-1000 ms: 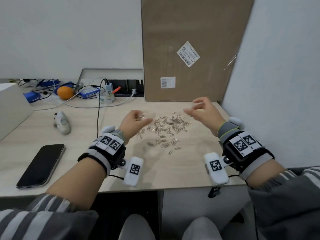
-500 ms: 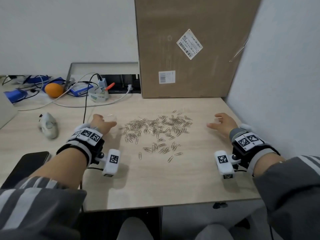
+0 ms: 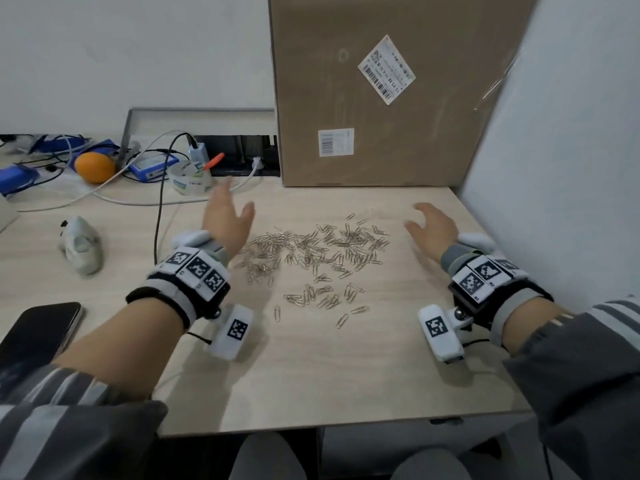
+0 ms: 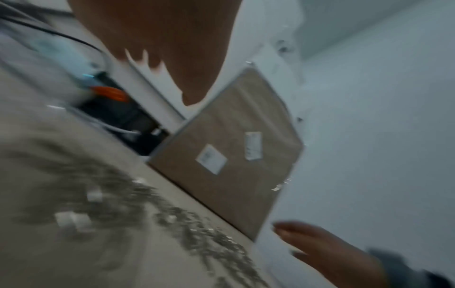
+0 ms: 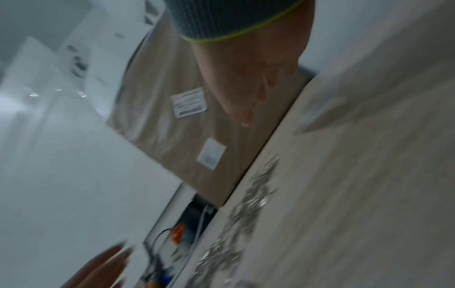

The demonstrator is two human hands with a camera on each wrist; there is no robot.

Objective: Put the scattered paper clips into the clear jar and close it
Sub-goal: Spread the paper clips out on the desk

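Several silver paper clips (image 3: 311, 251) lie scattered in a loose heap mid-table, with a few strays nearer me (image 3: 322, 299). My left hand (image 3: 227, 220) is raised just left of the heap, fingers straight, holding nothing. My right hand (image 3: 431, 225) hovers low at the heap's right edge, fingers spread and empty. I cannot make out the clear jar; a faint glassy smudge (image 3: 372, 213) lies just left of the right fingers. The wrist views are blurred: the left hand (image 4: 172, 48) is above the clips (image 4: 197, 233), and the right hand (image 5: 246, 78) is beside the clips (image 5: 246, 210).
A tall cardboard box (image 3: 381, 98) stands at the back; a white wall panel (image 3: 554, 168) closes the right side. Back left are a tape roll (image 3: 192, 176), an orange (image 3: 94, 167) and cables (image 3: 159, 209). A crumpled pale object (image 3: 81, 245) and a phone (image 3: 34, 336) lie left.
Both hands held small clear things above the clips, then came down to the table on either side. Now both are empty and open, and the left hand has lifted.
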